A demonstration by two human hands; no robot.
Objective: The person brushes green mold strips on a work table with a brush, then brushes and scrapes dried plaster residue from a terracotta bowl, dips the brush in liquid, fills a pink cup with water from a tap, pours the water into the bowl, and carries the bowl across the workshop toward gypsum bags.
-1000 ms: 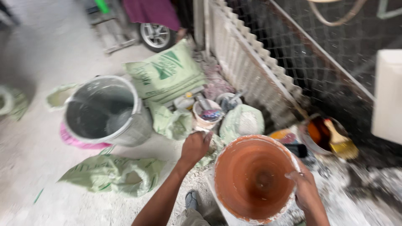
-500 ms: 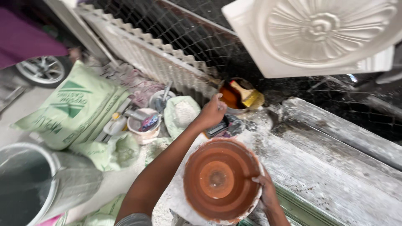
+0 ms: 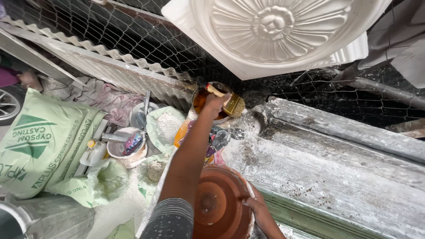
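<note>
Left hand moved from mould rim onto brush; right hand unchanged on terracotta mould.

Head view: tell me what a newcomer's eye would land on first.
The big white plaster medallion with a flower relief fills the top, leaning on wire mesh. Below it, the left hand has its grip on a wide paintbrush over a tin of brown liquid. At the bottom, the right hand steadies a round terracotta-coloured mould, with green-printed sacks at left.
</note>
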